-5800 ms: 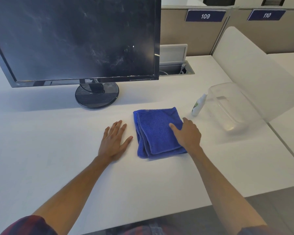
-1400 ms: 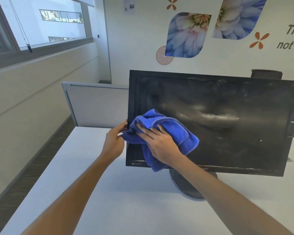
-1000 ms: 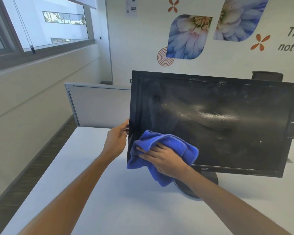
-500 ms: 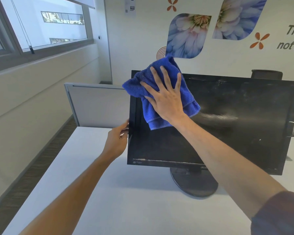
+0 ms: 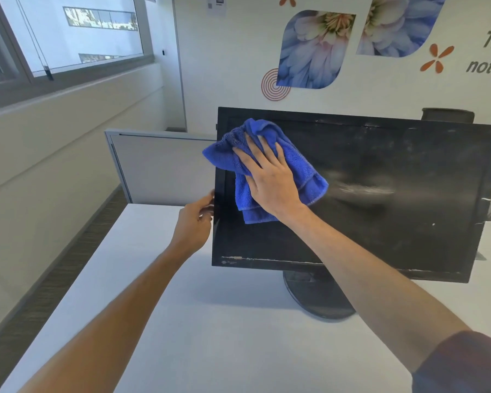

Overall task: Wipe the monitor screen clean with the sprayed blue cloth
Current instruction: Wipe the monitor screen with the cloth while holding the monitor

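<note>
A black monitor (image 5: 394, 222) stands on the white desk, its dark screen smeared with whitish streaks near the middle and along the edges. The crumpled blue cloth (image 5: 301, 168) lies against the screen's upper left part. My right hand (image 5: 270, 180) presses it flat onto the glass, fingers straight and spread. My left hand (image 5: 194, 222) grips the monitor's left edge at mid height, with fingers curled round the bezel.
The monitor's round black base (image 5: 315, 299) sits on the white desk (image 5: 210, 321). A grey partition panel (image 5: 159, 168) stands behind the desk's far left edge. A window and wall run along the left; a dark chair back (image 5: 448, 116) shows behind the monitor.
My right hand has slid the cloth down from the monitor's top left corner onto the upper left of the screen. My left hand keeps its hold on the left edge.
</note>
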`<state>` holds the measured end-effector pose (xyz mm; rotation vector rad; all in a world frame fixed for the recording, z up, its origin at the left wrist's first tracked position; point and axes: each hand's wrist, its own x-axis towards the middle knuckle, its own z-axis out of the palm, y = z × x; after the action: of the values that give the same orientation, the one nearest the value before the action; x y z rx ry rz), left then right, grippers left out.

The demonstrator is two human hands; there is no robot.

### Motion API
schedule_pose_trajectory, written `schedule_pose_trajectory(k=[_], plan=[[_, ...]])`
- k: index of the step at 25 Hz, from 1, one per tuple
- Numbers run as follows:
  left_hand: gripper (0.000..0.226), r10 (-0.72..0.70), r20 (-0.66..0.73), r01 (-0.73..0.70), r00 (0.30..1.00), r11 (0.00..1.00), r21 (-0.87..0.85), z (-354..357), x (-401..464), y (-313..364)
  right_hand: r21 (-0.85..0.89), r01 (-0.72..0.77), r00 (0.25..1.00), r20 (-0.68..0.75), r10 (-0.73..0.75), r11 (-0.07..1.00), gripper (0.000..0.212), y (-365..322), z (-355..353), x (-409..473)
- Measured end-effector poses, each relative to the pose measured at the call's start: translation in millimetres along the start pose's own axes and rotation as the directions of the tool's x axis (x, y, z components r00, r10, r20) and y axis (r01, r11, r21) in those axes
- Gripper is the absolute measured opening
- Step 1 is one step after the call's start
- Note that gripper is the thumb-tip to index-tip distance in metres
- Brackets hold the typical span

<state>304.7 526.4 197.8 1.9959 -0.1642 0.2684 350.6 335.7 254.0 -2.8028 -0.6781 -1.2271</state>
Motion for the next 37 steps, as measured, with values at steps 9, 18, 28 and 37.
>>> schedule_pose_trajectory(k=[9,18,28,37], plan=[[0.063,0.008,0.035,-0.007,0.999,1.0,-0.022,-3.9,-2.5,-0.9,0.011,0.197,0.964,0.182,-0.195,0.98,0.05,-36.5,21.4,-95.0],[0.056,0.012,0.002,-0.012,1.0,0.995,0.094,4.1,-7.1,-1.3,-0.017,0.311,0.901,0.323,-0.29,0.95,0.055,-62.1,35.6,-160.9],[0.083,0.287,0.022,-0.271,0.958,0.873,0.406,29.3,-15.1,6.3,0.046,-0.146,0.988,-0.037,0.148,0.988,0.064,42.4,-36.7,-20.8],[0.088,0.245,-0.006,-0.221,0.969,0.884,0.412,32.6,-14.0,0.9,-0.028,0.064,0.996,0.068,-0.062,0.998,0.058,46.9,-5.5,-50.6]])
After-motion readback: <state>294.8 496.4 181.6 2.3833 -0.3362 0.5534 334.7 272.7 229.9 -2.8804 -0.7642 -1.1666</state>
